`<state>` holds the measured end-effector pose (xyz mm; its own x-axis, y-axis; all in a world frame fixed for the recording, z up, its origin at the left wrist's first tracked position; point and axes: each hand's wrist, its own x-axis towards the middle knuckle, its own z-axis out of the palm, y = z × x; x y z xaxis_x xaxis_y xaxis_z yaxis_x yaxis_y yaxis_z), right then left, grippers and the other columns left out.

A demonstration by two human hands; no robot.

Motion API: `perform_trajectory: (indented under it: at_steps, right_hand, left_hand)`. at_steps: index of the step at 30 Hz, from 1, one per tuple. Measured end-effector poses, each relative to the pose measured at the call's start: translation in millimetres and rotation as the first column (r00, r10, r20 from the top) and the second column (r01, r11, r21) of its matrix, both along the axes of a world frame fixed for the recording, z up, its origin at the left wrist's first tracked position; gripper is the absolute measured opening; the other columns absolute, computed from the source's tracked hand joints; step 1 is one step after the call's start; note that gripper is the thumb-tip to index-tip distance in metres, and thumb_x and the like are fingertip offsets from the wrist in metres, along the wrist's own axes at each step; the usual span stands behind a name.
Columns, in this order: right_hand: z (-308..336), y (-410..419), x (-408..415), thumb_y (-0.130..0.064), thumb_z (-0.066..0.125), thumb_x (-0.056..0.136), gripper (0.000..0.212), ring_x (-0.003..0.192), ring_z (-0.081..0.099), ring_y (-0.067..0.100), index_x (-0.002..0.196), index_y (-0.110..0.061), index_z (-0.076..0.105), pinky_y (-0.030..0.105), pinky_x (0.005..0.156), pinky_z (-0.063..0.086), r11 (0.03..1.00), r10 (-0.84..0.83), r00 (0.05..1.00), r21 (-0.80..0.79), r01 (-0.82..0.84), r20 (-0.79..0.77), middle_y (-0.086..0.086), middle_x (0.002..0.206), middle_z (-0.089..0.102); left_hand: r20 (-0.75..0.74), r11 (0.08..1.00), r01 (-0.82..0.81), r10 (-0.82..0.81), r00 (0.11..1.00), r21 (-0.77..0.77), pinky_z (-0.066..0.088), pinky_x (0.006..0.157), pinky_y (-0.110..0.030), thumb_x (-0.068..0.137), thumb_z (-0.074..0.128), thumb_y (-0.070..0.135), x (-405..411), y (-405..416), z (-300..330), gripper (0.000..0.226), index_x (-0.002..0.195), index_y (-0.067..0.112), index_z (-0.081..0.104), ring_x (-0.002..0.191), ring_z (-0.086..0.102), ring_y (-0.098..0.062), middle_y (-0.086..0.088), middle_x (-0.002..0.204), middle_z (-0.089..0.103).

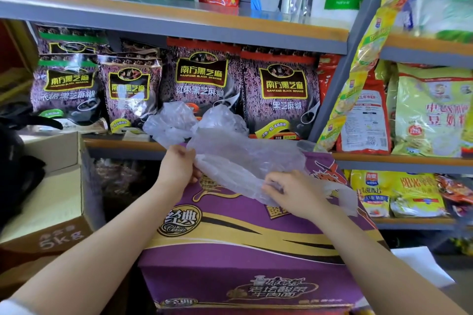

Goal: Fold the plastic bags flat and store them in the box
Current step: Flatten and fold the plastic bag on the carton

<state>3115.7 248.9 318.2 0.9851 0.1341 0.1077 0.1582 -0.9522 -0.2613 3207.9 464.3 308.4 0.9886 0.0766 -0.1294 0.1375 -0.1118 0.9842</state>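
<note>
A: Obs. 1, plastic bag (238, 161). Where does it lie?

B: On top of the purple carton (230, 227), clear and crumpled, spread across the carton's far end. Its far part rises loosely in front of the black sesame packets (280, 87) on the middle shelf (122, 144).

A: Left hand (179, 166)?

B: Grasping the bag's left edge, fingers curled round the film, thumb side up. The hand sits at the carton's far left corner.

A: Right hand (289, 192)?

B: Pinching the near part of the bag, fingertips gathered on the film over the carton's top face. A strip of the bag trails past this hand toward the carton's right edge.

A: Is the bag flat?

B: No. Wrinkled and bunched, with two puffed lobes at the far end.

A: Storage box?

B: A brown cardboard box (51, 202) stands just left of the purple carton, marked "5Kg" on its near flap. Its contents are not readable from this angle; something dark sits at its left.

A: Surroundings?

B: Shelving filled with packaged food: green and red packets above, yellow packets (432, 110) to the right.
</note>
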Motion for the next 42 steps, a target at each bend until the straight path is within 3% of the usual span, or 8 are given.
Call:
perform_trajectory:
  at_steps: [6,19,24,27,32,36,39,42]
  right_hand:
    - [-1,8,-2,-0.026,0.051,0.092,0.004,0.078,0.050,0.013,0.090,-0.023,0.050,0.026,0.061,0.040,0.996,0.031,0.998,-0.081,-0.027,0.049,-0.007,0.087,0.056]
    - [-8,7,7,-0.039,0.039,0.096,0.029,0.105,0.051,0.014,0.110,-0.018,0.054,0.036,0.087,0.046,0.994,-0.003,1.000,0.111,0.002,0.007,-0.004,0.113,0.054]
    - [-13,0,10,-0.023,0.043,0.096,0.024,0.106,0.049,0.020,0.120,-0.020,0.046,0.029,0.074,0.040,0.985,-0.053,0.998,-0.161,0.055,0.018,0.001,0.122,0.045]
    - [-17,-9,5,-0.016,0.044,0.094,0.022,0.101,0.052,0.022,0.115,-0.020,0.046,0.031,0.066,0.042,0.958,-0.169,0.983,-0.222,0.181,0.073,0.003,0.115,0.045]
    - [-11,-8,-7,-0.037,0.054,0.090,0.041,0.116,0.049,0.017,0.127,-0.023,0.044,0.030,0.087,0.045,0.990,-0.137,0.990,-0.024,0.138,0.041,-0.003,0.127,0.049]
    - [9,-9,-26,-0.045,0.052,0.089,0.044,0.114,0.049,0.016,0.124,-0.019,0.052,0.030,0.089,0.039,0.980,-0.105,0.979,0.183,0.072,0.176,-0.002,0.124,0.053]
    - [10,-30,-39,-0.024,0.056,0.086,0.027,0.103,0.053,0.027,0.109,-0.011,0.061,0.038,0.083,0.041,0.960,-0.273,0.869,0.179,0.217,0.413,0.006,0.109,0.060]
    - [0,-53,-49,-0.017,0.061,0.083,0.036,0.107,0.050,0.036,0.118,-0.009,0.056,0.042,0.088,0.040,0.880,-0.466,0.843,0.046,0.472,0.268,0.013,0.118,0.056]
  left_hand:
    - [0.473,0.892,0.034,-0.270,0.838,0.450,0.034,0.090,-0.026,0.086,0.054,0.042,-28,10,1,0.035,0.110,0.016,0.057,0.099,0.040,-0.014,-0.004,0.118,0.042]
    - [0.386,0.566,-0.013,-0.545,0.745,0.825,0.050,0.072,-0.035,0.083,0.064,0.015,-28,26,-12,0.023,0.105,0.011,0.063,0.091,0.060,-0.028,-0.003,0.103,0.063]
    - [0.652,0.869,-0.069,-0.313,0.691,0.491,0.043,0.063,-0.019,0.089,0.054,0.005,-34,33,-2,0.009,0.091,0.006,0.063,0.068,0.058,-0.015,0.003,0.076,0.060]
    - [0.556,0.861,-0.042,-0.289,0.779,0.507,0.044,0.065,-0.015,0.087,0.054,0.000,-31,44,-11,0.014,0.089,0.012,0.060,0.068,0.055,-0.010,0.003,0.077,0.059]
    - [0.406,0.493,-0.129,-0.511,0.758,0.861,0.047,0.071,-0.040,0.063,0.055,0.018,-38,35,-11,0.042,0.104,0.011,0.062,0.087,0.056,-0.035,-0.005,0.093,0.065]
    - [0.430,0.479,-0.055,-0.726,0.537,0.876,0.052,0.074,-0.043,0.077,0.050,0.033,-45,-11,4,0.039,0.106,0.011,0.063,0.095,0.058,-0.035,-0.008,0.102,0.064]
    - [0.362,0.473,0.043,-0.726,0.584,0.880,0.045,0.080,-0.036,0.089,0.055,0.023,-41,-40,4,0.032,0.119,0.012,0.055,0.110,0.051,-0.030,-0.007,0.118,0.057]
    - [0.349,0.460,0.029,-0.712,0.609,0.888,0.044,0.073,-0.032,0.092,0.050,0.021,-39,-57,1,0.024,0.115,0.014,0.055,0.108,0.051,-0.026,-0.005,0.116,0.056]
